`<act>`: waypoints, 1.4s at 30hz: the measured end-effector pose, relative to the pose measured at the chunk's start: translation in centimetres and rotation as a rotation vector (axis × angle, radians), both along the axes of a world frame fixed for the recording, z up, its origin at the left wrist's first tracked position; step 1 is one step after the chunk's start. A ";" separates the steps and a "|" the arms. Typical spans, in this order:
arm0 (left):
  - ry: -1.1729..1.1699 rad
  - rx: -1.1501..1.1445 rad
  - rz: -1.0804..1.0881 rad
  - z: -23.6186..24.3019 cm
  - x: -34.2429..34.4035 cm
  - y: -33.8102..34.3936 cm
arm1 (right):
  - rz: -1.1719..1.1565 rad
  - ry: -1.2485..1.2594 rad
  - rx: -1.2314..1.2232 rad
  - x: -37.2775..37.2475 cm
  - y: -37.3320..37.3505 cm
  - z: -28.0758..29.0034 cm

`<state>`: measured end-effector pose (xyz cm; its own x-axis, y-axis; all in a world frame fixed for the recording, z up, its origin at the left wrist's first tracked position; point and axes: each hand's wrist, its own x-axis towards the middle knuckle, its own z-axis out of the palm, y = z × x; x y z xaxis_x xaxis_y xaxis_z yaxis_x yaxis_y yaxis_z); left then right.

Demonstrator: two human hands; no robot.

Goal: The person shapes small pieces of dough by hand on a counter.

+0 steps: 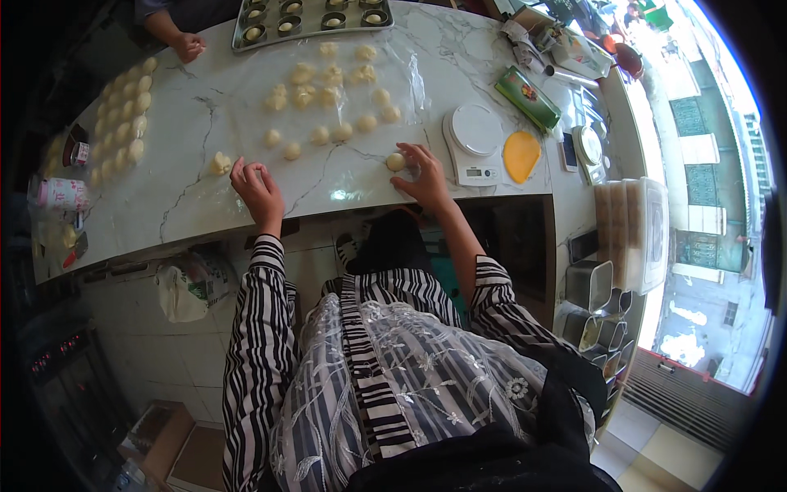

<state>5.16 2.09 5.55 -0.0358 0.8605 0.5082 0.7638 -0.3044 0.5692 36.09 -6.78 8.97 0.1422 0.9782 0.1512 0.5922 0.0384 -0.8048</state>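
Note:
On the marble counter, a smooth pale dough ball [395, 161] rests at the mouth of my right hand [424, 176]. Thumb and fingers are apart on either side of it, and whether they touch it I cannot tell. My left hand [257, 190] hovers at the counter's near side with loosely bent fingers and nothing in them. Just left of those fingertips lies a rough dough piece [220, 163]. Farther off, a loose row of rounded dough balls [343, 131] sits before several lumpier dough pieces [304, 97] on clear plastic film [246, 107].
A white kitchen scale [475, 135] and a yellow dough scraper [521, 157] are right of my right hand. Rows of dough pieces [123, 131] stand far left. A metal tray [314, 41] of round moulds lies at the back, near another person's hand [188, 47].

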 end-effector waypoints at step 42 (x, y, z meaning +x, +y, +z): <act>-0.038 0.021 0.069 6.9 -0.3 1.5 | 0.293 -0.408 -0.196 -13.9 17.1 1.0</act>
<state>4.85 3.60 12.43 -0.1143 0.8443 0.5236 0.7611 -0.2643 0.5923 22.18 10.32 10.02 -0.1729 0.9836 -0.0520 0.8455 0.1211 -0.5201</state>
